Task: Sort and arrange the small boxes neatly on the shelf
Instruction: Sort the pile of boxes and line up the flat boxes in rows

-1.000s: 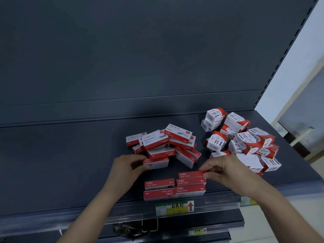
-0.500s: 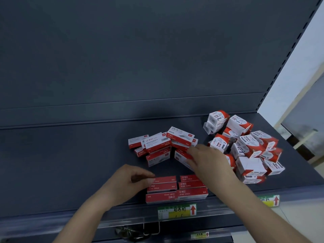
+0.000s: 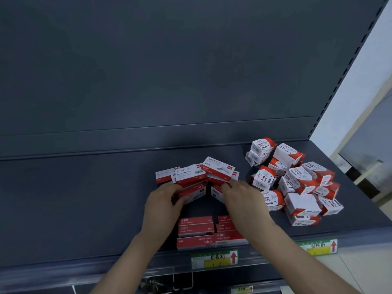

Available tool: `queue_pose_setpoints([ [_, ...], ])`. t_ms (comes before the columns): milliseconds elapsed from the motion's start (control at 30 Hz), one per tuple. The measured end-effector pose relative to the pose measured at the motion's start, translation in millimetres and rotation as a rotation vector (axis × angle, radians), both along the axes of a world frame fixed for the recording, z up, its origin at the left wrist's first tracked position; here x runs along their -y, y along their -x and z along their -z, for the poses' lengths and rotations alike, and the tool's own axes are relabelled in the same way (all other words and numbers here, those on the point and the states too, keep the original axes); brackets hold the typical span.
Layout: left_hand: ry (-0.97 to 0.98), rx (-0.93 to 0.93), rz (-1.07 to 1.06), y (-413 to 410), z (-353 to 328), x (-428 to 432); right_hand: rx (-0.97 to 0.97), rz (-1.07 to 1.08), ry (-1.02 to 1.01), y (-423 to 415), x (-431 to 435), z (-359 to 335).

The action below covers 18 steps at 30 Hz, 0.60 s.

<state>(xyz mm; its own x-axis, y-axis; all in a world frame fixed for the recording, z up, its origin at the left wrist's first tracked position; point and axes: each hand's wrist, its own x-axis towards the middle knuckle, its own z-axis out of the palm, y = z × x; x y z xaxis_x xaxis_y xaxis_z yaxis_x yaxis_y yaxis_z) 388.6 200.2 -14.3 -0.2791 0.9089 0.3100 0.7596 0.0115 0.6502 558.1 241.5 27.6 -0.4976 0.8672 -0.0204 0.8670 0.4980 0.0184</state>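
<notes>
The left hand (image 3: 163,201) curls its fingers round a flat red-and-white staple box (image 3: 193,194), and the right hand (image 3: 240,195) pinches a second staple box (image 3: 216,193) just beside it. Beyond both grips lies the loose staple-box pile (image 3: 201,174). Nearer than the grips, neat red rows (image 3: 195,228) sit on the dark shelf (image 3: 84,209), and paper-clip boxes (image 3: 297,179) are heaped right of the right hand.

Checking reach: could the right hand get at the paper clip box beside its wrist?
Likely yes: paper clip box lies beside the right hand, nothing between; its fingers on a staple box.
</notes>
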Motion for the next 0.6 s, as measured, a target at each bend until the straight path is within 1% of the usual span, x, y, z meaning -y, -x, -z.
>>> queue_pose_setpoints([
  [200, 0.014, 0.009, 0.018, 2.0, -1.0, 0.6, -0.024, 0.035, 0.009, -0.4, 1.3, 3.4],
  [400, 0.029, 0.065, 0.02, 3.2, -3.5, 1.3, -0.063, 0.077, 0.014, 1.6, 1.8, 5.7],
  [500, 0.077, 0.101, 0.052, 11.1, -9.5, 5.4, -0.024, 0.089, 0.076, -5.7, -0.8, 3.0],
  [600, 0.152, 0.144, 0.118, 16.0, -16.0, 13.1, -0.05, 0.105, 0.174, -19.3, -6.5, -3.9],
])
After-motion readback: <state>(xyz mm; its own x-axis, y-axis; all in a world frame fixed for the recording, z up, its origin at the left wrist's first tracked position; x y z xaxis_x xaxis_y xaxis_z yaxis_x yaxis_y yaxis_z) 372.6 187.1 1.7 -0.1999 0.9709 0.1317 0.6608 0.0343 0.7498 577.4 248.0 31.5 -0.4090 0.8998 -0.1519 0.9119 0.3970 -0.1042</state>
